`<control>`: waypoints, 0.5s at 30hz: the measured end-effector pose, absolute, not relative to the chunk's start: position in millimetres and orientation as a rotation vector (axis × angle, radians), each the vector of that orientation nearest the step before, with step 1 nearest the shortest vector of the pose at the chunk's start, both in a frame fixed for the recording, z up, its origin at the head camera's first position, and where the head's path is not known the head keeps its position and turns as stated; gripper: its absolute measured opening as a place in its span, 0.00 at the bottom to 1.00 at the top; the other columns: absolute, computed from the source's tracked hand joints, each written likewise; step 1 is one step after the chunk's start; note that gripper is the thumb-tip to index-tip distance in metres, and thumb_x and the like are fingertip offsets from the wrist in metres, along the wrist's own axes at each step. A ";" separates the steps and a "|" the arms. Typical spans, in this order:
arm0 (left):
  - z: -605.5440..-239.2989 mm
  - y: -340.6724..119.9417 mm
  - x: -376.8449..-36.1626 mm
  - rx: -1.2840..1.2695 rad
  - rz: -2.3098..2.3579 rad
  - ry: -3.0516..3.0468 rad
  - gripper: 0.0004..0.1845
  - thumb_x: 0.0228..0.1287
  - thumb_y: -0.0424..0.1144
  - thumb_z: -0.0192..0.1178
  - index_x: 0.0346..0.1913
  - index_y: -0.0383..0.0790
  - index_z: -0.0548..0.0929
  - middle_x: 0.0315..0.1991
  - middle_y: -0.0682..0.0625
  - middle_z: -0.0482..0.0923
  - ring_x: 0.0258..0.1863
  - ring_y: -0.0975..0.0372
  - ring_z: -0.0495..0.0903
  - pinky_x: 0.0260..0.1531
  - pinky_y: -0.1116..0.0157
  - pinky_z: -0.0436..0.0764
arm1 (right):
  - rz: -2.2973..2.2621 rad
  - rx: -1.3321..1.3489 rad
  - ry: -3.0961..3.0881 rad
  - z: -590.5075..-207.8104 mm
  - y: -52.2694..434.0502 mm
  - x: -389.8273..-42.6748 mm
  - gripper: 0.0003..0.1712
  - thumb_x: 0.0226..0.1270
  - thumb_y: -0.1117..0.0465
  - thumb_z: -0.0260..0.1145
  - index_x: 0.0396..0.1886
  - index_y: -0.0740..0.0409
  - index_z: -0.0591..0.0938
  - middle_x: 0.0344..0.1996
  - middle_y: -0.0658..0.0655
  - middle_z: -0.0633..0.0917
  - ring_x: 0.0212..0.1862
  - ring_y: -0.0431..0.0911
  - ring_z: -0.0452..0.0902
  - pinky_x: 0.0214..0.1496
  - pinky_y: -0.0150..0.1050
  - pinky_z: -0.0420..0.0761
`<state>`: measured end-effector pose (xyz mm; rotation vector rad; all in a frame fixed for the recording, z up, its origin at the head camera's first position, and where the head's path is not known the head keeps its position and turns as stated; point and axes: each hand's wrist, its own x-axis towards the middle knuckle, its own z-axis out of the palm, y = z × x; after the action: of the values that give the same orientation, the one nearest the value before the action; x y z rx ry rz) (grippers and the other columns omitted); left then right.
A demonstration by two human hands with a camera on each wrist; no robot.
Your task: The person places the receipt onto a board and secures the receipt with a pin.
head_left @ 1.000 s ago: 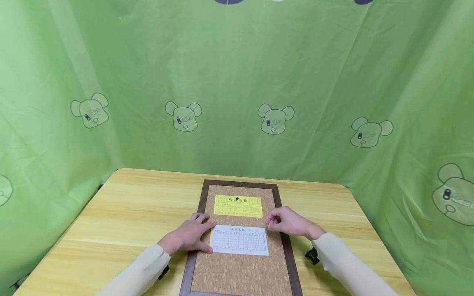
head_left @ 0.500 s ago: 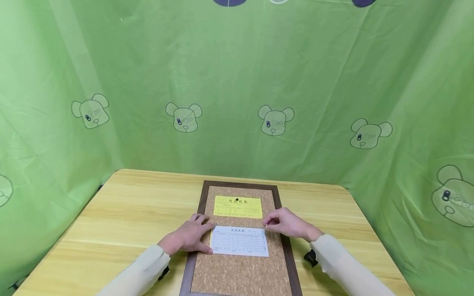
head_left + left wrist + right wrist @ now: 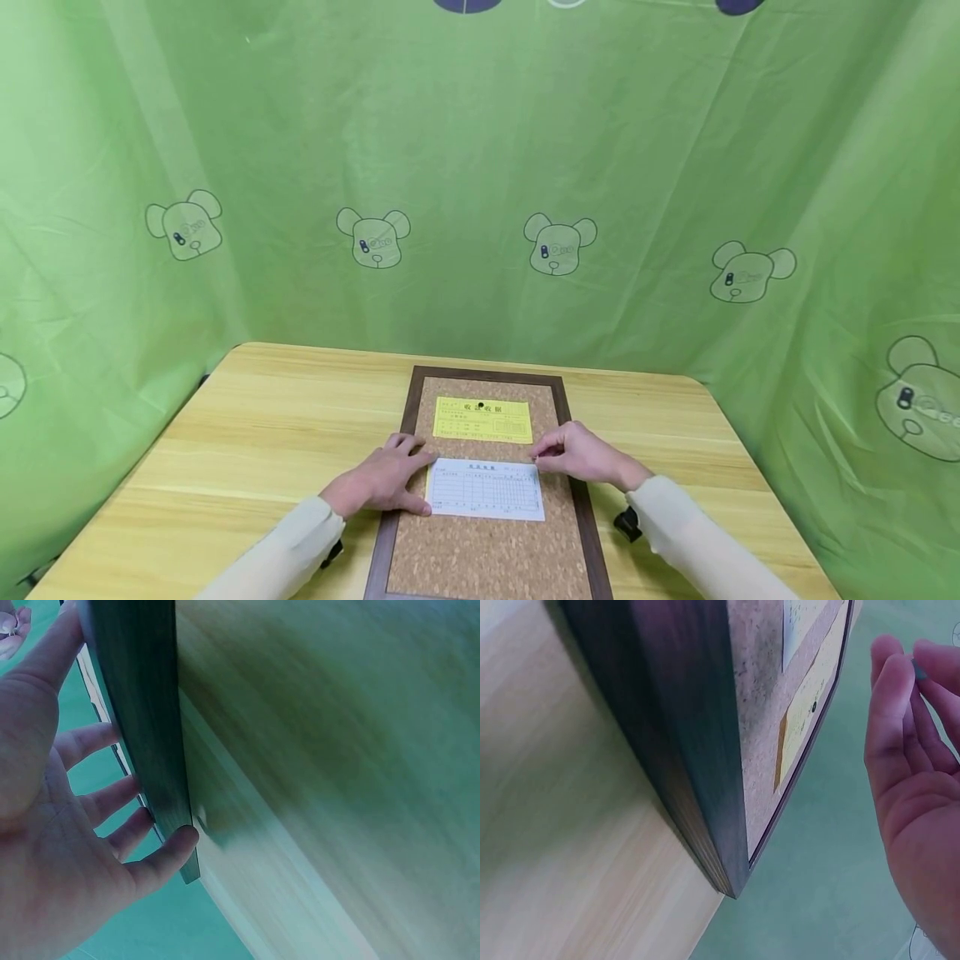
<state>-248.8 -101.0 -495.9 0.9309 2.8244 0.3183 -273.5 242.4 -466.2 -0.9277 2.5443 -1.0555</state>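
A cork board (image 3: 480, 550) in a dark wooden frame (image 3: 390, 517) lies on the table. A yellow slip (image 3: 482, 419) is held at the board's top by a black pin (image 3: 481, 406). Below it lies a white form (image 3: 485, 490). My left hand (image 3: 416, 479) rests flat, fingers straight, on the form's left edge and the frame (image 3: 142, 735). My right hand (image 3: 537, 455) hovers at the form's upper right corner, its fingertips pinching a small dark pin (image 3: 919, 670). The right wrist view shows the frame (image 3: 682, 735) edge-on, with the yellow slip (image 3: 810, 712) beyond it.
The light wooden table (image 3: 262, 425) has rounded far corners and bare wood on both sides of the board. A green cloth printed with bear faces (image 3: 555, 242) hangs close behind and along both sides of the table.
My right hand has drifted slightly left and down, closer to the white form's upper right corner. The left hand and both papers have stayed where they were.
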 end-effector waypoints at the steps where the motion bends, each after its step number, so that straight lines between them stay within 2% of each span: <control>1: -495.9 -101.1 -248.9 0.932 0.318 2.825 0.45 0.47 0.66 0.65 0.67 0.45 0.69 0.67 0.41 0.59 0.66 0.48 0.56 0.58 0.49 0.67 | -1.048 -0.935 2.550 -466.3 242.2 -273.7 0.09 0.61 0.66 0.67 0.40 0.63 0.86 0.37 0.59 0.86 0.37 0.40 0.80 0.37 0.33 0.80; 5: -496.0 -101.4 -249.1 0.934 0.316 2.826 0.45 0.47 0.66 0.64 0.67 0.45 0.69 0.67 0.41 0.59 0.66 0.48 0.56 0.58 0.50 0.67 | -1.020 -0.960 2.564 -466.1 240.4 -273.1 0.10 0.61 0.66 0.66 0.42 0.64 0.86 0.38 0.60 0.86 0.34 0.38 0.79 0.33 0.32 0.79; 9: -496.4 -101.7 -249.4 0.939 0.307 2.826 0.45 0.48 0.66 0.64 0.67 0.45 0.69 0.67 0.41 0.59 0.66 0.48 0.56 0.58 0.50 0.67 | -1.011 -0.952 2.566 -465.9 238.7 -272.8 0.10 0.62 0.66 0.65 0.42 0.64 0.85 0.37 0.59 0.86 0.27 0.37 0.75 0.27 0.31 0.76; 15: -497.3 -101.6 -249.9 0.940 0.308 2.823 0.45 0.47 0.66 0.64 0.67 0.46 0.69 0.67 0.41 0.59 0.66 0.48 0.56 0.58 0.49 0.67 | -1.019 -0.930 2.562 -467.6 237.2 -273.5 0.04 0.61 0.68 0.65 0.34 0.60 0.85 0.29 0.55 0.85 0.26 0.38 0.74 0.26 0.30 0.75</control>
<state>-249.9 -101.6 -497.3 0.9404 2.8235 0.3078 -273.5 237.2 -467.6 -0.9303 2.5616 -1.0187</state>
